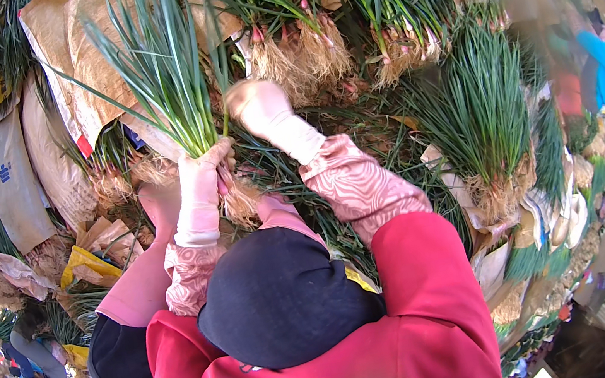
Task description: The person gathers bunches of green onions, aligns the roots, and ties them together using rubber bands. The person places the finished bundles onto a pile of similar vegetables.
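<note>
My left hand (205, 165) grips a bunch of spring-onion-like plants (179, 90) near its base. The long green leaves fan upward, and pinkish bulbs with pale stringy roots (238, 201) hang below my fist. Just right of the leaves is my right hand (251, 101), blurred, with its fingers curled. A thin green leaf runs beside those fingers, but whether they hold it cannot be told. Pale cuffs and patterned pink sleeves cover both forearms. Cut or fallen green leaves (304, 197) litter the ground under my arms.
A large rooted bundle (480, 121) stands at right. More bundles (298, 43) lie ahead, some under brown paper sacks (77, 58). Sacks (13, 179) and a yellow wrapper (88, 265) are at left. My pink boots (138, 284) flank the work area. A person in blue (604, 67) is far right.
</note>
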`<state>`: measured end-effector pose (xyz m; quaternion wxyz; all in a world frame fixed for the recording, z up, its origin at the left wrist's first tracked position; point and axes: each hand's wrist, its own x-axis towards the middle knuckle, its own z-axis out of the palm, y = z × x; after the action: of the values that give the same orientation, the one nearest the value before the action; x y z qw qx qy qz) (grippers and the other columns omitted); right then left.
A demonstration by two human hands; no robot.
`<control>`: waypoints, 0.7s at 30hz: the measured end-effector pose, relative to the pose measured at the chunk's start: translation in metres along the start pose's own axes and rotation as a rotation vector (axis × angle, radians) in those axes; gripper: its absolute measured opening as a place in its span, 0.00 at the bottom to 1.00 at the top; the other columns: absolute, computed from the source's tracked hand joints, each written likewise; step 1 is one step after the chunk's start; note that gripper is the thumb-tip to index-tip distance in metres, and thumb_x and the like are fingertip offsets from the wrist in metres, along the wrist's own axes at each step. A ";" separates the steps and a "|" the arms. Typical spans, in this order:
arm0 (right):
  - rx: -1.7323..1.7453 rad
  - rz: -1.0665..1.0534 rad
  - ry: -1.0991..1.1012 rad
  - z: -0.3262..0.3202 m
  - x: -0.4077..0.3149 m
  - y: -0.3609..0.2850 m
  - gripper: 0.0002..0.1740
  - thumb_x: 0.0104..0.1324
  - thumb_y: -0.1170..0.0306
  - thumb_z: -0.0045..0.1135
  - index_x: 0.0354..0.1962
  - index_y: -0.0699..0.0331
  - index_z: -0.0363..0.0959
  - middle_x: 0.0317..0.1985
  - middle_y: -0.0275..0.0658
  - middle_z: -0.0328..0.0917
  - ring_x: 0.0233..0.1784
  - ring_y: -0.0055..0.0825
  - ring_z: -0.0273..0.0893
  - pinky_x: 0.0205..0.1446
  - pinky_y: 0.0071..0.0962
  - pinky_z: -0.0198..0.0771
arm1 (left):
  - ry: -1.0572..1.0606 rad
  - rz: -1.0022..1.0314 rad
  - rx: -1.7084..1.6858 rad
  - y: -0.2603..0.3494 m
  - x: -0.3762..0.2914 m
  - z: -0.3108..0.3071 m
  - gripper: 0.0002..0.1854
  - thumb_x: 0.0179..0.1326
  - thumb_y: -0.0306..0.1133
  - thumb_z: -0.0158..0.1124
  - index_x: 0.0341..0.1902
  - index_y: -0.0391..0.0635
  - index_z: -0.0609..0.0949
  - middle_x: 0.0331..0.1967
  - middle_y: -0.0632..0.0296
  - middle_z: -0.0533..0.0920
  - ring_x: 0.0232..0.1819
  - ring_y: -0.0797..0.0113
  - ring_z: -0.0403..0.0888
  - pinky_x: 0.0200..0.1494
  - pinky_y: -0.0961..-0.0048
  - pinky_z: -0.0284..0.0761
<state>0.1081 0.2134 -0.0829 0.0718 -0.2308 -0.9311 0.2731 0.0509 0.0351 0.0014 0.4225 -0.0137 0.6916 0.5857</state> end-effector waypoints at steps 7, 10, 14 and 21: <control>0.275 0.411 -0.464 -0.068 -0.087 0.075 0.18 0.68 0.63 0.47 0.21 0.61 0.71 0.17 0.35 0.73 0.17 0.24 0.70 0.21 0.28 0.68 | -0.075 0.089 -0.420 -0.004 -0.001 -0.002 0.10 0.61 0.29 0.61 0.42 0.34 0.81 0.24 0.62 0.80 0.22 0.74 0.75 0.26 0.79 0.72; -0.172 -0.023 -0.067 -0.102 -0.072 0.094 0.19 0.67 0.55 0.50 0.28 0.63 0.74 0.24 0.41 0.78 0.25 0.35 0.76 0.31 0.37 0.74 | -0.415 -0.038 -0.490 -0.008 0.013 0.000 0.20 0.61 0.33 0.59 0.53 0.31 0.75 0.22 0.65 0.75 0.24 0.73 0.73 0.29 0.75 0.73; -0.319 0.387 -0.061 -0.123 -0.023 0.081 0.18 0.66 0.52 0.50 0.41 0.56 0.75 0.23 0.39 0.78 0.27 0.33 0.79 0.32 0.33 0.72 | -0.461 -0.307 -0.507 -0.009 0.021 0.020 0.19 0.63 0.32 0.58 0.54 0.32 0.74 0.19 0.68 0.70 0.22 0.74 0.69 0.31 0.74 0.71; 0.056 -0.087 -0.199 -0.047 -0.093 -0.026 0.09 0.60 0.63 0.55 0.34 0.59 0.74 0.23 0.44 0.78 0.26 0.42 0.78 0.31 0.38 0.73 | -0.249 -0.184 -0.241 -0.010 0.031 0.038 0.16 0.65 0.37 0.58 0.47 0.35 0.78 0.26 0.60 0.81 0.24 0.73 0.77 0.25 0.79 0.71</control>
<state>0.1921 0.1724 -0.0299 -0.0029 -0.1600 -0.9347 0.3173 0.0579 0.0780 -0.0240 0.5519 -0.0551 0.5545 0.6204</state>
